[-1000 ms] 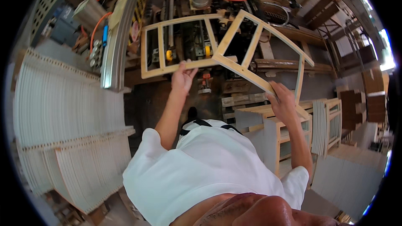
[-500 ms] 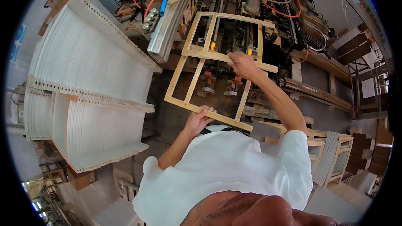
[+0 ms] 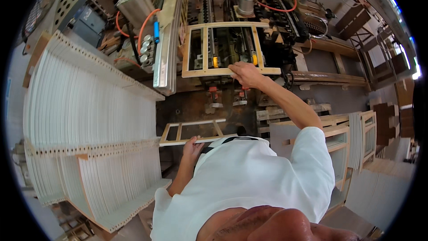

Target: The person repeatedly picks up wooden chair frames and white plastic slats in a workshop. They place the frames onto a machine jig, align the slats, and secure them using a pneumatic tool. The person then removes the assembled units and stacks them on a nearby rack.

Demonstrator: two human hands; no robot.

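Far left, the stack of white panels (image 3: 89, 102) stands near the small wooden frame (image 3: 179, 132). That frame hangs low by the person's waist, left grip (image 3: 192, 148) clamped on its near rail. Risk: a swing outward could knock its end into the stack. A one-handed hold near the middle could also let it twist.

Next, the metal beam (image 3: 167, 53) ends just beside the larger-looking frame (image 3: 205, 48); a careless sideways push would scuff the corner. This frame lies over the machine (image 3: 245, 5) (resting or held up, I cannot tell), right grip (image 3: 246, 74) closed on its near rail. With only that side held, the far rail could snag on the parts below.

Against half a second ago: the two frames stood edge to edge; now floor shows between them, the lower one drawn back and tipped flatter. The right grip keeps to the same rail.
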